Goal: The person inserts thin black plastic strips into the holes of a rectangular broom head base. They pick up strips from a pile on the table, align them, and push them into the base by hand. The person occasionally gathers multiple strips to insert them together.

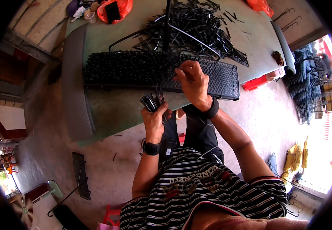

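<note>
A long black perforated panel lies across the table in front of me. Dense black bristle-like strips cover its left and middle part; rows of bare holes show at its right end. My left hand is closed round a bundle of thin black strips, just off the panel's near edge. Over the border between the covered and bare parts is my right hand, its fingers pinched together; whatever lies between the fingertips is too small to make out.
Behind the panel, a big heap of loose black strips spreads over the green tabletop, with a black metal frame standing in front. An orange bag lies at the far left. Below the table's right side is a red container.
</note>
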Tool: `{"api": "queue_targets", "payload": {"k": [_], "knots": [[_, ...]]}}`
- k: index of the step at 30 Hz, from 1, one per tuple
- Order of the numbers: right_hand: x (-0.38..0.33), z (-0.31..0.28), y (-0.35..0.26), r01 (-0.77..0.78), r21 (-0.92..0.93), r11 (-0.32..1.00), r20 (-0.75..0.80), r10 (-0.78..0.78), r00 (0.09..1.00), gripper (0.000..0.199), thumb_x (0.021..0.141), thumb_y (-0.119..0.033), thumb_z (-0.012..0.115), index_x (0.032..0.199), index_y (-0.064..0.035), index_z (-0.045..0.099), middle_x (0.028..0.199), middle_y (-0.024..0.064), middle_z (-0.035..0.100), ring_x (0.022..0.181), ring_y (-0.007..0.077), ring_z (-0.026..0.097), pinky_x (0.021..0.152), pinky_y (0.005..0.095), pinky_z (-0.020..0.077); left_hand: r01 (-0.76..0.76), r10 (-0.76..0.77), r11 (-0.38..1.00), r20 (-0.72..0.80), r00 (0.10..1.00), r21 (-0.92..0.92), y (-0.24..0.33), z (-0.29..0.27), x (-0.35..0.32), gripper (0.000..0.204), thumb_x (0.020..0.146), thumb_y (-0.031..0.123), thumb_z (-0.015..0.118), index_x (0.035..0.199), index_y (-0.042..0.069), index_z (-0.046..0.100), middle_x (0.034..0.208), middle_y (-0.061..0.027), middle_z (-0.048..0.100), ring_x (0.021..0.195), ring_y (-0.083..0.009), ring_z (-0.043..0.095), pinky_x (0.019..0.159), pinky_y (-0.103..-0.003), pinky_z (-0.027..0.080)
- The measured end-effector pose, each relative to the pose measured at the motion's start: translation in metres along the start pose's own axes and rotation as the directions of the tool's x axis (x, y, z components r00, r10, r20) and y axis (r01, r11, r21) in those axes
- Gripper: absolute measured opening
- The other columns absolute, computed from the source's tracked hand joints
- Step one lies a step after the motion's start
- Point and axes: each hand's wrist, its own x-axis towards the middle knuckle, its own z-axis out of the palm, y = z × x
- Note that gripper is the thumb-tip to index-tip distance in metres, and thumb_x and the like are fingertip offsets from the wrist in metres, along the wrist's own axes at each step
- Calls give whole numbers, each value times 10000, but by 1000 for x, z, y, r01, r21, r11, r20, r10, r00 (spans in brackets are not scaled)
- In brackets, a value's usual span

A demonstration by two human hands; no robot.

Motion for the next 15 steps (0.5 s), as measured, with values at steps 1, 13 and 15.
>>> {"api": "queue_targets", "payload": {"k": [1,13,15], "knots": [[1,2,4,33,-24,999,16,-33,999,143,839,-7,606,953,-9,519,712,77,649,650,121,662,533,213,499,-7,7,1000,3,1000,9,1,0,0,214,758,-3,679,958,-34,609,731,-79,622,532,-175,598,452,-268,466],[9,4,19,456,-380,805,361,-325,874,116,807,-137,631,822,-22,619,672,105,603,557,284,597,485,342,465,99,-83,988,128,988,-122,5,-12,-3,273,785,18,663,1043,-31,588,844,-128,664,590,-179,619,490,-268,493],[4,3,9,243,-346,906,187,-188,964,166,812,-176,638,807,-10,648,651,102,614,539,255,610,477,323,465,117,-90,984,193,977,-133,4,-15,-2,272,787,31,664,1046,-15,592,843,-124,663,598,-186,623,507,-278,502]]}}
